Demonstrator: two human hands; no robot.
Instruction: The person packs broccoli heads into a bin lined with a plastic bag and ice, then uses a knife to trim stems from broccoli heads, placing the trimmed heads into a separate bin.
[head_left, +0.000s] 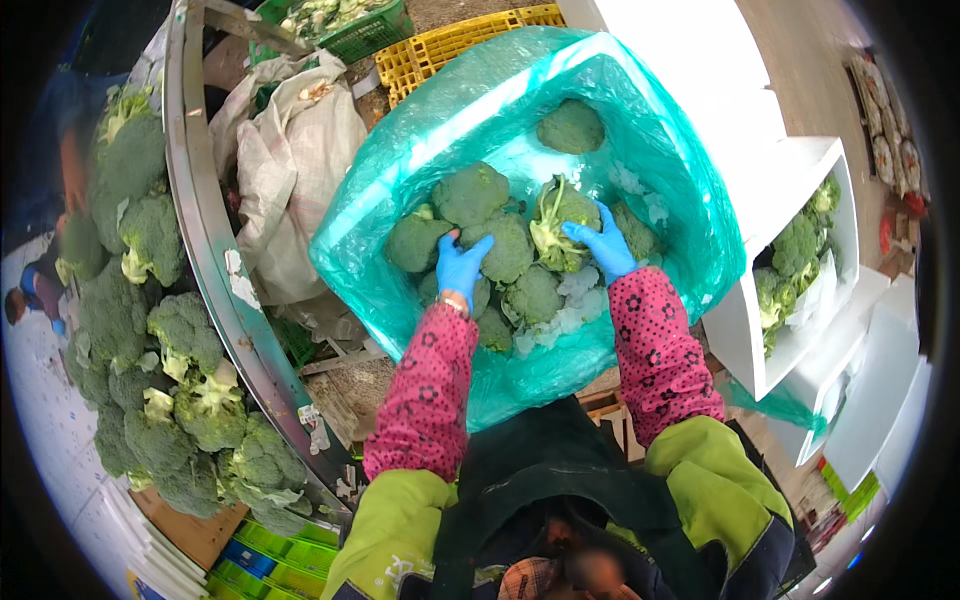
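Observation:
Both of my hands wear blue gloves and reach into a box lined with a teal plastic bag (420, 157). My left hand (461, 266) grips a round broccoli head (506, 247), its thumb over the crown and its fingers down beside a neighbouring head (417, 241). My right hand (606, 244) holds another broccoli head (564, 217), with pale stalks showing on its near side. Several more heads lie around them, one of them apart (571, 127) near the far wall. Crushed ice (574, 311) lies among the heads.
At left, a metal-edged table (217, 247) bears a large broccoli pile (172, 375). Beyond it is another person (46, 292). A woven sack (300, 165), yellow pallet (442, 51) and green crate (367, 34) stand behind. White foam boxes (806, 330) at right include one holding broccoli.

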